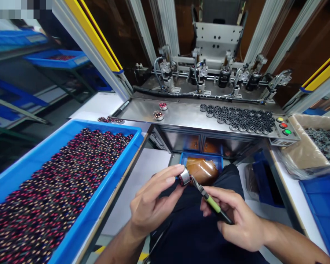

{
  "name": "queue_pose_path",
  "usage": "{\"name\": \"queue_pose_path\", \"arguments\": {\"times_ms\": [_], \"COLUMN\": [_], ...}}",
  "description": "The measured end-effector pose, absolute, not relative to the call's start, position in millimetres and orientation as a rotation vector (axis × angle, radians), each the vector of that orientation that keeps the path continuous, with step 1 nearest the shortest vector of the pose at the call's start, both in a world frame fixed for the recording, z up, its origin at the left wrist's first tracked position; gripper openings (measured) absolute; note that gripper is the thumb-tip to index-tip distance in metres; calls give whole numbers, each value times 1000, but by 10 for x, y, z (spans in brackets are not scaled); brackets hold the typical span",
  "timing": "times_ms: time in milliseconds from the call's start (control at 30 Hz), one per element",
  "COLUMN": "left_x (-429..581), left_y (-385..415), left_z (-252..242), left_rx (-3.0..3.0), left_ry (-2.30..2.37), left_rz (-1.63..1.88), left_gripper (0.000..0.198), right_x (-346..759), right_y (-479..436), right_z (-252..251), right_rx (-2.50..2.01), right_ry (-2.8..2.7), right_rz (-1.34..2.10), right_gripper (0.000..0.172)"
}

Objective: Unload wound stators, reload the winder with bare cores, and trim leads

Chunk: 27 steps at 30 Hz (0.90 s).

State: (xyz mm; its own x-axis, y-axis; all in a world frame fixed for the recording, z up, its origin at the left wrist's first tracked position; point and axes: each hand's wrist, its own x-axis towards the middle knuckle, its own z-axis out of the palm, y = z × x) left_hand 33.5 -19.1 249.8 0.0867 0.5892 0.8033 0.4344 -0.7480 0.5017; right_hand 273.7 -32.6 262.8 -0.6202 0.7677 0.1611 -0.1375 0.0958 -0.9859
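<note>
Since its stock prob. wants easy reach, 1 blue tray [136, 136], full of coils [71, 176], lies along L side; a few loose coils [111, 120] on white top [96, 104] just past far rim. L hand [151, 201]: gripping 1 silver part [185, 177], held up over lap [192, 227], prob. to steady it & present its edge. Metal ledge [185, 113], beyond: 2 pcs [158, 115] on its L half, well apart from other stock, prob. to avoid mixing. Pliers [213, 204], green/blk grips: tips at part's R edge, prob. angled for access; contact too small to tell. R hand [238, 216]: closed round pliers, low on grips, prob. for leverage. Black rings [238, 117], massed on ledge's R half, prob. packed close to save room; 3 buttons [283, 125] at ledge's R end, clear of rings. Lined carton [302, 134], far R, w/ grey pcs [324, 143].
</note>
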Motion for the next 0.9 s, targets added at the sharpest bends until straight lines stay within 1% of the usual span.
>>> {"name": "queue_pose_path", "arguments": {"times_ms": [233, 567, 700, 900], "left_x": [382, 378, 390, 412], "left_y": [-179, -193, -192, -186], "left_z": [2562, 2562, 2595, 2568], "left_rx": [2221, 2190, 2197, 2238], "left_ry": [1056, 1061, 1051, 1124], "left_rz": [1745, 1718, 1709, 1744], "left_gripper": [72, 74, 70, 66], "right_x": [2731, 2718, 2702, 2691], "right_y": [-320, -332, -315, -304], "right_z": [2625, 2569, 2597, 2639], "right_rx": [-645, -624, -622, -721], "right_ry": [-1630, -1597, -1590, -1695], "right_rz": [1661, 1688, 1709, 1604], "right_gripper": [86, 85, 85, 74]}}
